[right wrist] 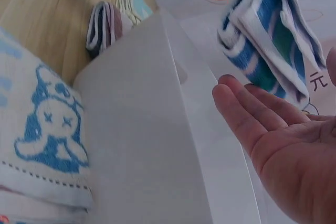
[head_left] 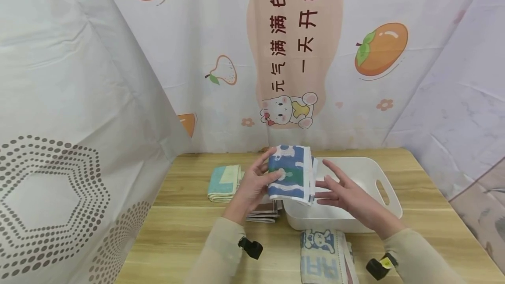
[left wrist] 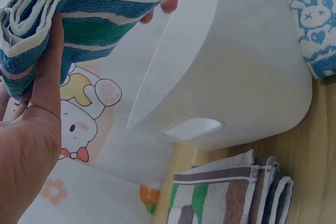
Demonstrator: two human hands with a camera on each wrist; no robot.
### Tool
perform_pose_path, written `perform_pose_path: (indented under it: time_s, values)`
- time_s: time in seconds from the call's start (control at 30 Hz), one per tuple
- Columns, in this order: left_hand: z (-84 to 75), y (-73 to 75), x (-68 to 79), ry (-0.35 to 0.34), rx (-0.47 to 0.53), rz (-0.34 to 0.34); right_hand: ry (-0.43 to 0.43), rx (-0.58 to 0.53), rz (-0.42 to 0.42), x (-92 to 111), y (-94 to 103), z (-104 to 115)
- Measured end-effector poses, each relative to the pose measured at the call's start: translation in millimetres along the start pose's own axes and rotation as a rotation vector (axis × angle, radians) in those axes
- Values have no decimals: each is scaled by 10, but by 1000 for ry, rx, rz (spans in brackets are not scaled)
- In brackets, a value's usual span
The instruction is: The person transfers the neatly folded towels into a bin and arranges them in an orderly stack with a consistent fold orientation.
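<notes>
My left hand point(head_left: 256, 183) grips a folded blue towel point(head_left: 289, 172) with green and white patches, thumb on its near face, above the left end of a white plastic basket point(head_left: 331, 222). In the left wrist view the towel point(left wrist: 105, 19) shows its folded layers over the fingers. Just right of the towel, my right hand point(head_left: 347, 194) has its fingers spread. From the right wrist view, its fingers point(right wrist: 252, 106) are extended close beneath the towel's edge; whether they touch it I cannot tell.
Left of the basket lie a folded teal and yellow towel point(head_left: 225, 183) and a folded brown-striped towel point(left wrist: 215, 195). A cream towel with a blue bear point(head_left: 321, 255) lies in front of the basket. Printed curtain point(head_left: 221, 113) hangs behind the wooden table point(head_left: 169, 236).
</notes>
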State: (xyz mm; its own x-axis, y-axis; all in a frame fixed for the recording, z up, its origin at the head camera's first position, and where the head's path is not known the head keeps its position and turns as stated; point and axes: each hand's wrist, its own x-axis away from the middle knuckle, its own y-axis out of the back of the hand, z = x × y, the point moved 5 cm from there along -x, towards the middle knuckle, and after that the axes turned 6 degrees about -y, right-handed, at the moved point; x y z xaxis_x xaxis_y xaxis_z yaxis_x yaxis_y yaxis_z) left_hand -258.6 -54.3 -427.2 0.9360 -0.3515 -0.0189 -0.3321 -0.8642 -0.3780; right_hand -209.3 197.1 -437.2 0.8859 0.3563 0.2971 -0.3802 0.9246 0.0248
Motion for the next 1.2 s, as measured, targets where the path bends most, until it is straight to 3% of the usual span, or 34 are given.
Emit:
perform_pose_path:
  time_s: [0.33,0.6,0.67,0.8,0.93,1.2]
  values:
    - [40,-33,-10,-1,-9,-5,-33,-58,3,-35,-101,4]
    - [51,-76,-12,-3,-34,4,-3,-77,52,-53,-146,-24]
    - [55,-72,-11,1,-107,-17,-15,-59,8,-61,-140,-16]
    - [61,-59,-4,-6,-351,-64,-28,12,-89,-75,-114,3]
    - [54,-90,8,-33,-583,-88,-4,43,-112,-89,-105,14]
    - [42,-221,19,-61,-816,-73,55,107,-155,-99,-100,27]
